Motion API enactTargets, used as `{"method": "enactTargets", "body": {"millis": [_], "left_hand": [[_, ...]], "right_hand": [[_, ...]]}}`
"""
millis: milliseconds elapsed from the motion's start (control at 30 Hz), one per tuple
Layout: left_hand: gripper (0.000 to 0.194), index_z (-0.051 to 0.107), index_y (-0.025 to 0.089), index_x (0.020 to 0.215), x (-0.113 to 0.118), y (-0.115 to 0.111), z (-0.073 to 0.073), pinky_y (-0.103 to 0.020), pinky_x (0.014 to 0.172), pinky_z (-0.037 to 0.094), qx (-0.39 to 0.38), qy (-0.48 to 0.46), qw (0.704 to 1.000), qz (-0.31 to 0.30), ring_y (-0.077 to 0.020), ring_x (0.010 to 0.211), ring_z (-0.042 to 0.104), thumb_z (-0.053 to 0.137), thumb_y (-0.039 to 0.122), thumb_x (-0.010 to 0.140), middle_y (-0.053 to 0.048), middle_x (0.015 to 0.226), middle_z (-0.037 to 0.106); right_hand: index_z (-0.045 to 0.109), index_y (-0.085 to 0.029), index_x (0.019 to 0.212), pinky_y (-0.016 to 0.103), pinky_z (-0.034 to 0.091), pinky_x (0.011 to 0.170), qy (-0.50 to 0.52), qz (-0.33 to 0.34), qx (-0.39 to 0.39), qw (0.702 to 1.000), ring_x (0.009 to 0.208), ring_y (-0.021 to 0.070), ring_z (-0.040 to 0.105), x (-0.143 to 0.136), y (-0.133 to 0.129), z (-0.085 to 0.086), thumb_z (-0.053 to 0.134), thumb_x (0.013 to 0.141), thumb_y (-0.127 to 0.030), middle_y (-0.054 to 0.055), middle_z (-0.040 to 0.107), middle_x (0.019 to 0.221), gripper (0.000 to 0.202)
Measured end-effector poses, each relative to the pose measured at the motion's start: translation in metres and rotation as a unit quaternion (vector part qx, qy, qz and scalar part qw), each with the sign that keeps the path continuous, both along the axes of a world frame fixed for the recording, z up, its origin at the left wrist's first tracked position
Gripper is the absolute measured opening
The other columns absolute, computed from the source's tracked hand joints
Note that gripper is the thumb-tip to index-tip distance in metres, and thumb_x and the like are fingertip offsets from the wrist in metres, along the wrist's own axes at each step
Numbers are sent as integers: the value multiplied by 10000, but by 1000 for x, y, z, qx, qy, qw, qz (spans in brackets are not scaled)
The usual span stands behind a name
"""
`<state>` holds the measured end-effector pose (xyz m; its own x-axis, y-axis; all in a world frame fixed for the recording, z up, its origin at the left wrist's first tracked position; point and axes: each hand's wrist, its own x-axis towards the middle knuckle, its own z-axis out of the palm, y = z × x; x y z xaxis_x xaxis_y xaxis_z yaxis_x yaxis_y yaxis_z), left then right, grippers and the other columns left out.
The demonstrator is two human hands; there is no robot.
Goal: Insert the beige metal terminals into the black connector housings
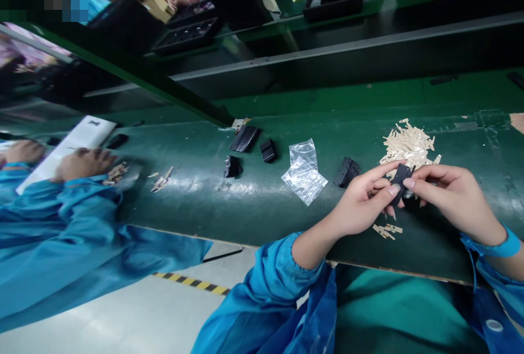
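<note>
Between my two hands is a small flat black plastic plate (pixel 400 183) with tiny holes. My left hand (pixel 364 201) pinches it from the left, thumb on its face. On its right edge, the thumb and fingers of my right hand (pixel 454 187) are closed; whether they also hold a small part is hidden. Just beyond my hands lies a heap of cream-coloured flat strips (pixel 407 141). Several loose strips (pixel 387 231) rest nearer the bench edge. A stack of black plates (pixel 347 171) sits just left of my left hand.
Two clear plastic bags (pixel 305 173) lie on the green bench (pixel 196 201) left of my hands. Farther left are stacks of black parts (pixel 244 139). A co-worker in blue sleeves (pixel 77 212) works at the left beside a white board (pixel 88 130). A green post (pixel 164 86) slants over the bench.
</note>
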<state>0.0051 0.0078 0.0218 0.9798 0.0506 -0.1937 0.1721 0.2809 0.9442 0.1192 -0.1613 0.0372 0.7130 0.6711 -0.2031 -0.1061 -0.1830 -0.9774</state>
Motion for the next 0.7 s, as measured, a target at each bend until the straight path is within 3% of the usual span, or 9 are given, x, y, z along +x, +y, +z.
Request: {"method": "enactTargets", "body": {"millis": [167, 400, 567, 700], "left_hand": [[654, 586, 158, 1510, 2, -1, 2, -224, 576, 555, -13, 11, 1000, 16, -122, 645, 625, 705, 495, 962, -9, 726, 663], [764, 589, 98, 1511, 3, 5, 2, -190, 490, 436, -52, 20, 998, -29, -75, 531, 513, 735, 561, 921, 32, 626, 591], [740, 588, 126, 1518, 4, 4, 1, -195, 491, 406, -76, 28, 996, -31, -73, 516, 486, 731, 545, 925, 41, 615, 580], [670, 622, 148, 1492, 4, 5, 3, -188, 478, 348, -90, 24, 994, -54, -62, 494, 448, 725, 513, 939, 47, 595, 548]], "right_hand": [[780, -213, 699, 253, 497, 542, -11, -7, 12, 1000, 569, 138, 572, -3, 1, 1, 954, 701, -473, 21, 704, 660, 312], [774, -200, 687, 241, 476, 542, -6, -1, 21, 1000, 595, 137, 574, -1, 0, -4, 982, 660, -466, 27, 702, 665, 339], [793, -211, 708, 243, 516, 563, 14, 5, 33, 999, 612, 146, 602, 0, -3, -3, 996, 637, -438, 30, 720, 696, 312], [789, -217, 694, 264, 532, 574, -29, -9, 22, 999, 651, 172, 619, 0, -3, -5, 978, 655, -470, 46, 737, 725, 318]]}}
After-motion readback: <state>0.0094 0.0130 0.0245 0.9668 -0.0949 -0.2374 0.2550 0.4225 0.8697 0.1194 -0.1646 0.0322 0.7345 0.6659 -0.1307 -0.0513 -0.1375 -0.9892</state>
